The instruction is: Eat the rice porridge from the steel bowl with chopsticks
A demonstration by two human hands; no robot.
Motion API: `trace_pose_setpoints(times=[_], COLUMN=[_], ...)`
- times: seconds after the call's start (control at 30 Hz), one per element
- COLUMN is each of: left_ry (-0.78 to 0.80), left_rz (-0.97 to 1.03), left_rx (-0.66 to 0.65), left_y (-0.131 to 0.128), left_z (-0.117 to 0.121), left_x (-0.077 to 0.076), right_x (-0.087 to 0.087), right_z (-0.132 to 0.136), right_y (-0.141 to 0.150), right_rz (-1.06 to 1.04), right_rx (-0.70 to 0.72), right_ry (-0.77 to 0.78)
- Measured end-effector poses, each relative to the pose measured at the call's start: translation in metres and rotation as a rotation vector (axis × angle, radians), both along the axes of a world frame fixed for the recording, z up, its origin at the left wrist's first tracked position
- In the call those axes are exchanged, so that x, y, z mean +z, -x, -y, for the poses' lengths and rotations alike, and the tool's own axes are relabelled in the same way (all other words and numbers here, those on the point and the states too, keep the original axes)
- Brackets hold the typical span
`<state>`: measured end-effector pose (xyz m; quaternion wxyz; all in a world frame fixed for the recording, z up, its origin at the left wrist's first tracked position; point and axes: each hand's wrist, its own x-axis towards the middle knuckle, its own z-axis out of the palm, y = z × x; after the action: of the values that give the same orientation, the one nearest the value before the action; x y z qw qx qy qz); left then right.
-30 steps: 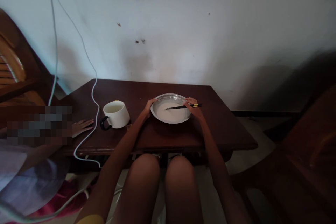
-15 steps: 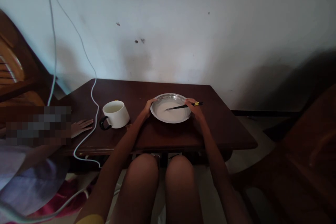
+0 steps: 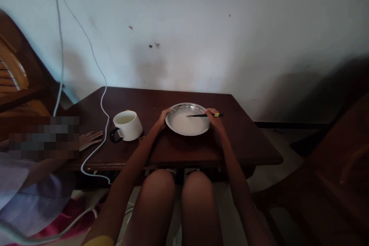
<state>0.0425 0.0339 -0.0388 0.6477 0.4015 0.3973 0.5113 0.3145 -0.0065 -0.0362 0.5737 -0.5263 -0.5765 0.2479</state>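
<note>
A round metal bowl (image 3: 188,133) with a whitish liquid (image 3: 184,123) inside rests on the dark wooden table (image 3: 173,153). My left hand (image 3: 164,118) grips the bowl's left rim, its fingers closed on the edge. At the right rim, my right hand (image 3: 213,117) is closed around black chopsticks (image 3: 198,115) with gold bands at their ends. The chopsticks lie nearly level, and their tips reach into the liquid. To the left of my left forearm stands a white mug (image 3: 129,127) with a black handle and pale liquid in it.
A white cable (image 3: 105,123) runs down the wall and over the table's left side. Another person's hand (image 3: 90,139) lies on the table's left end. Wooden chairs (image 3: 17,69) stand at left and right. The wall (image 3: 187,27) rises behind the table.
The chopstick tips have moved a little to the right and back within the bowl, following my right hand's small movement. The bowl and my left hand stay in place.
</note>
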Motion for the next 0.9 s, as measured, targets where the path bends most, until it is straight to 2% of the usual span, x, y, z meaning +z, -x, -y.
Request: trace_pose_setpoints(times=[0.17, 0.3, 0.4, 0.53, 0.63, 0.77, 0.9], left_ry=[0.026, 0.037, 0.013, -0.003, 0.0, 0.001, 0.008], left_rz=[-0.016, -0.013, -0.003, -0.016, -0.013, -0.008, -0.018], left_rx=[0.004, -0.001, -0.005, -0.01, -0.018, -0.028, -0.014], left_y=[0.0, 0.0, 0.0, 0.0, 0.0, 0.0, 0.001], left_z=[0.0, 0.0, -0.002, -0.003, -0.001, 0.0, -0.001], left_x=[0.001, 0.002, -0.001, -0.003, -0.001, 0.002, 0.0], right_x=[0.002, 0.002, 0.003, 0.005, 0.007, 0.006, 0.005], right_z=[0.002, 0.003, 0.002, 0.004, 0.007, 0.007, 0.005], right_y=[-0.018, -0.005, 0.002, -0.014, -0.022, -0.01, -0.006], right_rz=[-0.031, 0.024, 0.064, 0.053, 0.052, 0.11, 0.127], right_rx=[-0.035, 0.076, 0.081, 0.023, 0.051, 0.128, 0.1], right_ry=[0.031, 0.014, -0.015, -0.016, -0.012, -0.023, -0.037])
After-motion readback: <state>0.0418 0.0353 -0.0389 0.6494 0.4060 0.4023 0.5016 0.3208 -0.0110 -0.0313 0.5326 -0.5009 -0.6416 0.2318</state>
